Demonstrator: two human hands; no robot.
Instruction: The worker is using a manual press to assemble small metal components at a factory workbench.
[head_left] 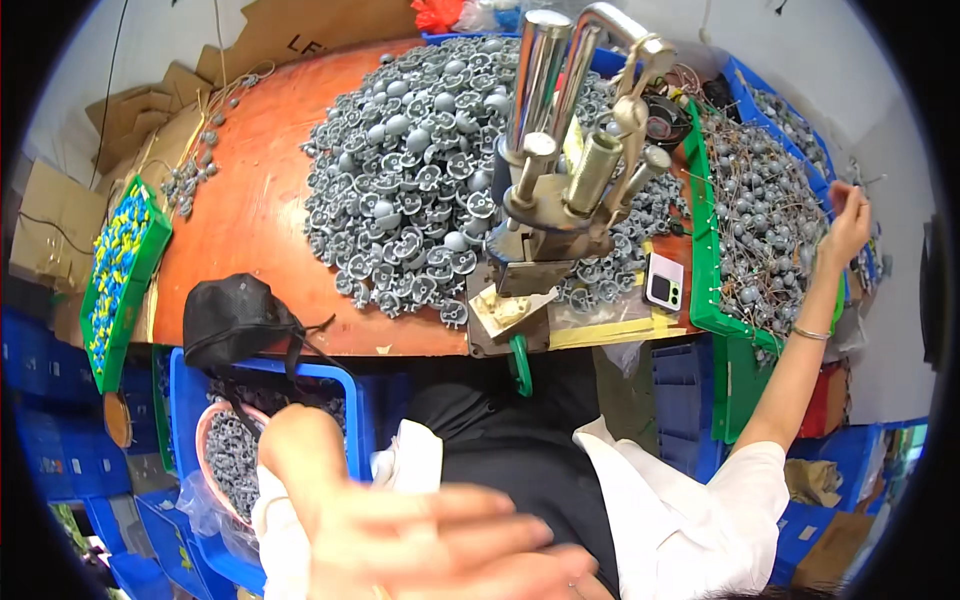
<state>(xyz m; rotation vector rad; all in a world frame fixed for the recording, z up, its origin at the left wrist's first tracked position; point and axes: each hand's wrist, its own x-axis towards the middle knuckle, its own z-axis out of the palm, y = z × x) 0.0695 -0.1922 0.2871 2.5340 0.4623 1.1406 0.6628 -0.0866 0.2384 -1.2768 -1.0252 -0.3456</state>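
My left hand (430, 545) is close to the camera at the bottom, blurred, fingers spread and holding nothing. It hovers above my lap, next to a blue crate (355, 400) of grey parts. My right hand (848, 222) is stretched far to the right, above the edge of a green tray (700, 240) filled with grey ball-shaped parts on wires. Whether its fingers grip anything is too small to tell. A big pile of grey round plastic parts (400, 180) lies on the orange table (250, 210). In front of me stands a hand press (560, 170) with chrome columns.
A phone (664, 282) lies beside the press. A black bag (235, 315) sits on the table's near edge. At the left is a green tray (120, 270) of yellow and blue pieces. Cardboard (130, 110) is stacked at the far left, with blue crates (690, 400) under the table.
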